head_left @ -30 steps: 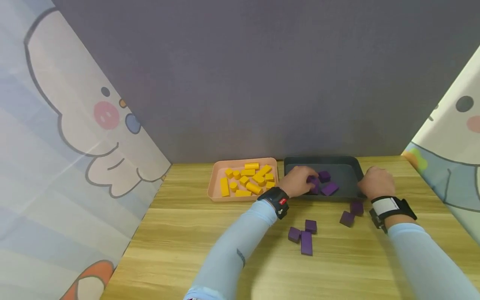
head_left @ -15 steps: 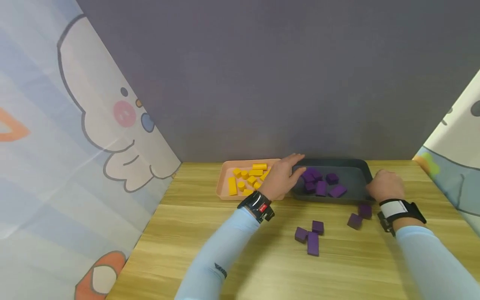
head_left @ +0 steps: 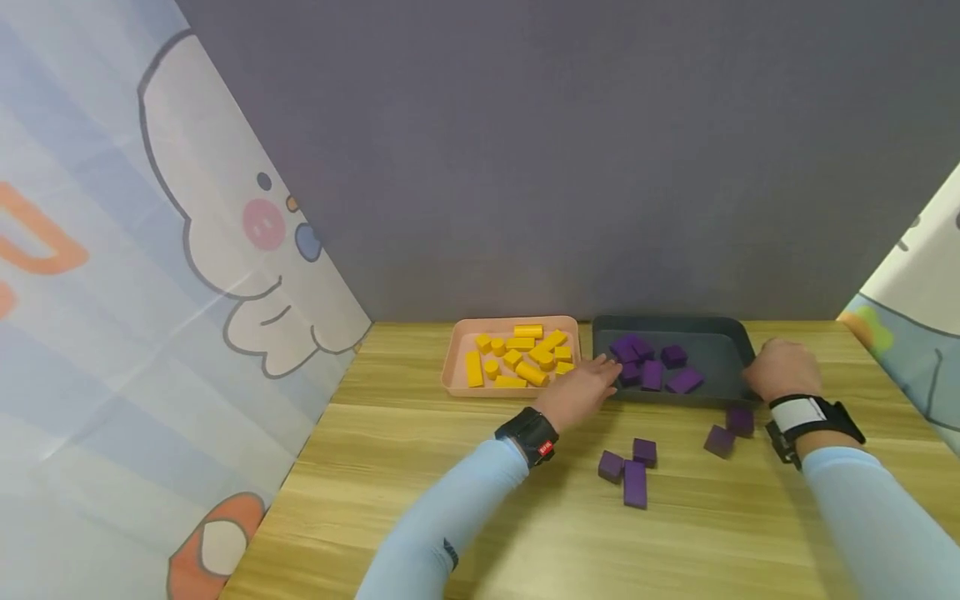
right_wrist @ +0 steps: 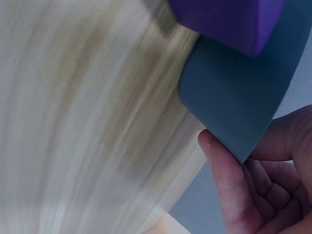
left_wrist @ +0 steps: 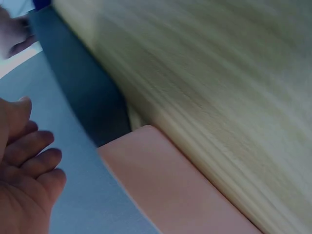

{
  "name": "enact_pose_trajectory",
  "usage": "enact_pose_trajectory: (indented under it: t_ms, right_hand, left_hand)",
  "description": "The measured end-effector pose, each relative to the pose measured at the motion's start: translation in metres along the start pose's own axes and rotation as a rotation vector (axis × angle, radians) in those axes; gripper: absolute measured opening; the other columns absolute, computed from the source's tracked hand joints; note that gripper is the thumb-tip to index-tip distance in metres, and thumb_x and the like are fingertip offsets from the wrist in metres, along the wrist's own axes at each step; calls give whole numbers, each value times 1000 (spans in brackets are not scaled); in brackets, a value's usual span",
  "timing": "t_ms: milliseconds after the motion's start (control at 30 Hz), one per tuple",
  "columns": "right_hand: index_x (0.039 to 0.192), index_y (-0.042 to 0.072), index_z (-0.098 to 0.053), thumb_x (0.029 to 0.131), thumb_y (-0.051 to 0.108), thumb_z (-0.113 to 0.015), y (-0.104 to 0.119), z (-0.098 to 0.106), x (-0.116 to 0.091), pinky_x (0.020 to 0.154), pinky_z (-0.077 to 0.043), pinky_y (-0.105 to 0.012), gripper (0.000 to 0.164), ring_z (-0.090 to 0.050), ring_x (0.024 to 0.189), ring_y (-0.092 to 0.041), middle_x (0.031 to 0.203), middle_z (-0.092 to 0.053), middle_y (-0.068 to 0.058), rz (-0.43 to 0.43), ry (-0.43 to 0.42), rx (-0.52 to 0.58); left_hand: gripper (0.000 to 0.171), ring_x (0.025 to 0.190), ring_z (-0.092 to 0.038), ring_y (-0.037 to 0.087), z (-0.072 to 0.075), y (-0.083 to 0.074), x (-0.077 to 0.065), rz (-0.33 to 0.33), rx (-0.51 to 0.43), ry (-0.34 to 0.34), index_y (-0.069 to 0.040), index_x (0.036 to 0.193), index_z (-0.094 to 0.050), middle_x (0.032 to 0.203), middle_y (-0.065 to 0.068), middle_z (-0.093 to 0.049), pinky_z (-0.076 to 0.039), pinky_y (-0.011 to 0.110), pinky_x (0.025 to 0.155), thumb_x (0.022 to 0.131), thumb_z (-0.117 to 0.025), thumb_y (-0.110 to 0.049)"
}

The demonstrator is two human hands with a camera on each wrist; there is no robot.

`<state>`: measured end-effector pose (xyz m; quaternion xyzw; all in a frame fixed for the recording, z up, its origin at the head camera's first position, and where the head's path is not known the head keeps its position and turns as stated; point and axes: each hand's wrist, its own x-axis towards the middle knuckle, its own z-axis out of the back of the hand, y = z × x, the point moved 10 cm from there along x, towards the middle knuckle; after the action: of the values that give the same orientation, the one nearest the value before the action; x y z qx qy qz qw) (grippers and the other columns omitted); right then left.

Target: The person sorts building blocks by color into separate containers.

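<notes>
My right hand grips the right side of the dark grey tray, its thumb and index finger pinching the rim in the right wrist view. Several purple blocks lie in the left part of this tray. Near the tray's front left corner is my left hand, fingers extended and holding nothing. In the left wrist view its fingers are loosely bent, beside the tray walls. To its left, the pink tray holds several yellow blocks.
Three purple blocks lie on the wooden table in front of the dark tray. Two purple cubes sit near its front right corner. A grey panel stands behind both trays.
My left hand has let go of purple blocks inside the dark tray and drawn back left, then lowered toward the front. My right hand keeps its grip. The head view has shifted slightly.
</notes>
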<state>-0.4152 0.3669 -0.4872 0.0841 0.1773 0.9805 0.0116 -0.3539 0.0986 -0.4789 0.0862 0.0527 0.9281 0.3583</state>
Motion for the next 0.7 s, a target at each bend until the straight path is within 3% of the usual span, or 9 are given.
enact_pose_trajectory:
  t_ms: [133,267,367,533,700]
  right_hand:
    - [58,-4,-60,76,12,-66,-3,0,1,50,-48,-51,25,-62,63,-47,62,-61,-23,-3,14,1]
    - [58,-3,-60,76,12,-66,-6,-1,1,51,-49,-52,25,-62,63,-47,61,-61,-22,2,33,4]
    - [53,3,-54,77,12,-67,-8,-1,-1,50,-47,-49,28,-59,59,-40,58,-57,-15,12,43,13]
    - [50,14,-46,77,11,-64,-5,-5,-2,49,-34,-34,32,-46,55,-25,53,-46,1,44,69,74]
    - [63,3,-68,88,21,-68,-8,-5,-4,52,-35,-31,31,-48,58,-20,56,-54,4,57,131,124]
  left_hand:
    - [27,116,-70,11,-13,-6,5,-52,67,64,-20,128,-70,121,-7,-76,-56,22,98,109,-55,-30]
    - [22,92,-71,4,-20,-8,5,-60,69,81,-25,117,-76,104,-12,-78,-56,15,79,108,-56,-26]
    - [21,85,-70,3,-18,-8,4,-43,72,70,-27,116,-77,102,-12,-79,-55,15,73,106,-60,-21]
    - [23,78,-67,2,-16,-5,0,-14,75,47,-28,113,-78,95,-13,-78,-50,15,65,104,-62,-15]
    - [25,79,-68,4,-21,0,0,6,60,55,-29,116,-78,96,-13,-79,-53,18,66,102,-63,-14]
